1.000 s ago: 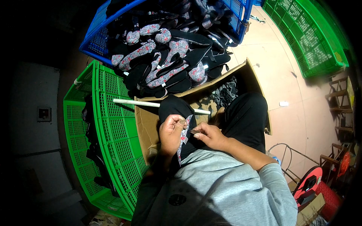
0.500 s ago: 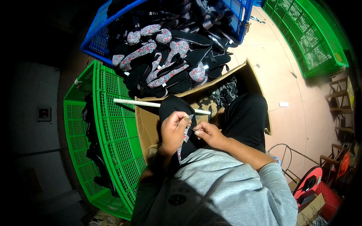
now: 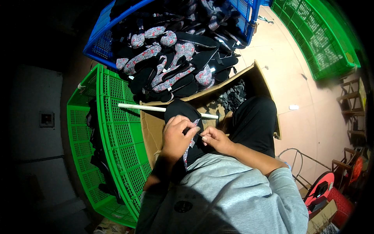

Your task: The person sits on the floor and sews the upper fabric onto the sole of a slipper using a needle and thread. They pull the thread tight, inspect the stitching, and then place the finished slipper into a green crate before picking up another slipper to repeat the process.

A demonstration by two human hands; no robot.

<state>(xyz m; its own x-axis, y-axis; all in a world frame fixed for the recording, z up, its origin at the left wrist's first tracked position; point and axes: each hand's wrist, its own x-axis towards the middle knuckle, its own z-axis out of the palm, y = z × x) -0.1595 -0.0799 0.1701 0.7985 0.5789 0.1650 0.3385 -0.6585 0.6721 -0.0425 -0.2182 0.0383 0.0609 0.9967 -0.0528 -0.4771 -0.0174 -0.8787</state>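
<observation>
A black cloth slipper (image 3: 188,154) with grey-and-red floral lining and a small white tag rests against my left thigh. My left hand (image 3: 178,135) is closed on it, fingers bent over the upper part and thumb toward the lining. Close by on the right, my right hand (image 3: 215,139) pinches thumb and forefinger together at the slipper's edge. Something thin and dark shows at those fingertips, too small to make out. Much of the slipper is hidden by my left hand and blends with my black trousers.
A blue crate (image 3: 102,48) heaped with floral-lined black slippers (image 3: 142,59) stands ahead. Between my legs, a cardboard box (image 3: 150,126) holds dark scraps (image 3: 233,95), with a white rod (image 3: 142,106) across it. Green crates (image 3: 113,128) stand left and far right (image 3: 311,43). A red-topped stool (image 3: 321,187) sits lower right.
My left hand has turned over the slipper, its fingers now bent across the top where the thumb pressed before. The right hand keeps its pinch in nearly the same place.
</observation>
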